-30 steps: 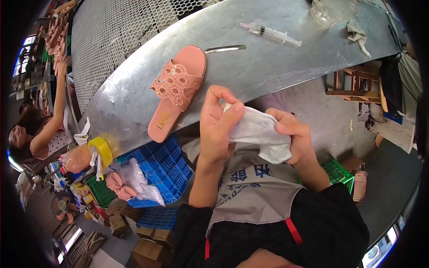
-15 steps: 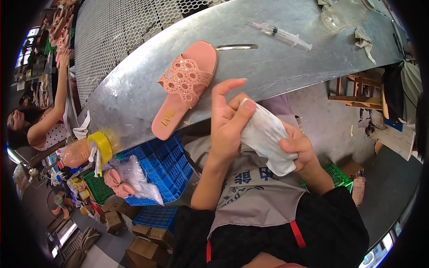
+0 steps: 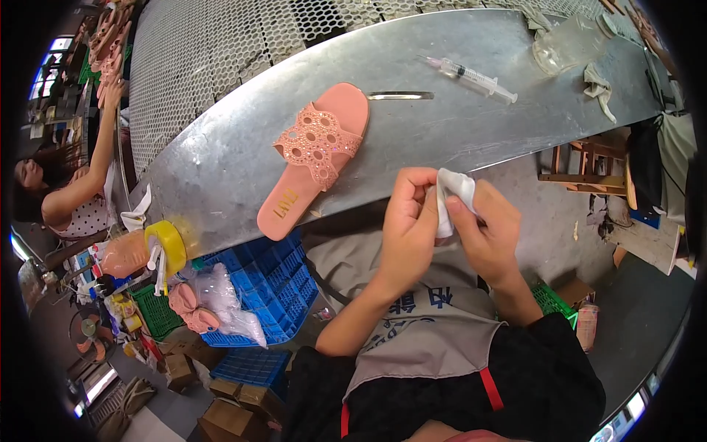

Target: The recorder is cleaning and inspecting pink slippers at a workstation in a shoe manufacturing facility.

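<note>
My left hand [image 3: 409, 225] and my right hand [image 3: 492, 227] are close together, both closed on a folded white cloth [image 3: 455, 186] in front of my apron. The cloth is bunched, and its lower part is hidden by the fingers. To the left, a pink slide sandal [image 3: 318, 151] with a studded, cut-out strap lies sole down on the metal table [image 3: 243, 144]. Beyond its toe is a thin metal strip [image 3: 401, 96]. A clear plastic syringe [image 3: 471, 78] lies farther right on the tabletop.
A clear jar [image 3: 563, 50] and a crumpled rag [image 3: 599, 90] are at the table's far right. A yellow-rimmed container [image 3: 168, 247] stands at the left edge, above blue crates [image 3: 276, 287] with plastic-wrapped sandals [image 3: 195, 308]. Another person [image 3: 74, 195] reaches toward hanging sandals at far left.
My hands have drawn together, folding the cloth that was stretched between them. My left hand has shifted right and its raised index finger is now curled. The view has shifted slightly.
</note>
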`<state>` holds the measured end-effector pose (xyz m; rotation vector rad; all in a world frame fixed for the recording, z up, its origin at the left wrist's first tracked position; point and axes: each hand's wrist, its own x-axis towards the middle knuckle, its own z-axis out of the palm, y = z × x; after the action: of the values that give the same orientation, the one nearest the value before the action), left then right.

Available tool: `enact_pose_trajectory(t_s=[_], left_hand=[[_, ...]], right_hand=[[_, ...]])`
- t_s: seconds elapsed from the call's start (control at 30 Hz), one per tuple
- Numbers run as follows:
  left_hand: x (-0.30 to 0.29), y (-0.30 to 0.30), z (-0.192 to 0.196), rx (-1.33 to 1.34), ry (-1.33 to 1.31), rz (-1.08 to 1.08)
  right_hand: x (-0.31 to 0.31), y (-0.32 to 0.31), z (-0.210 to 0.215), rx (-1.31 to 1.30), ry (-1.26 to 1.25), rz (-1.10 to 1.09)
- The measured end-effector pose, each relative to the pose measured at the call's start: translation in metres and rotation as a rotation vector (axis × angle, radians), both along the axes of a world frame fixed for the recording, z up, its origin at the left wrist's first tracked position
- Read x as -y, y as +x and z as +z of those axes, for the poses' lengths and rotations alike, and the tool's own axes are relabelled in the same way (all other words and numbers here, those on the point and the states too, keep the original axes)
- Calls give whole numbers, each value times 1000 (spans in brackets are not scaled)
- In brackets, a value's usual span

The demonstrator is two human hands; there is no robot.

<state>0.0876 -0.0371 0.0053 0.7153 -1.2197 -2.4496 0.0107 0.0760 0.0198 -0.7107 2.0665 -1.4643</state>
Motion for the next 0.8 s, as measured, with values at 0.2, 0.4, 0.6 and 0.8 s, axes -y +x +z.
enact_pose_trajectory(t_s=[0.2, 0.4, 0.6, 0.8], left_hand=[[-7, 1, 1, 67, -202, 2], [0, 13, 34, 105, -1248, -72], [74, 33, 62, 154, -1594, 56], [137, -8, 2, 710, -1960, 72]], right_hand=[[24, -9, -8, -396, -134, -58], [31, -5, -7, 194, -468, -40], [37, -21, -12, 472, -475, -234], [47, -12, -13, 295, -232, -177]])
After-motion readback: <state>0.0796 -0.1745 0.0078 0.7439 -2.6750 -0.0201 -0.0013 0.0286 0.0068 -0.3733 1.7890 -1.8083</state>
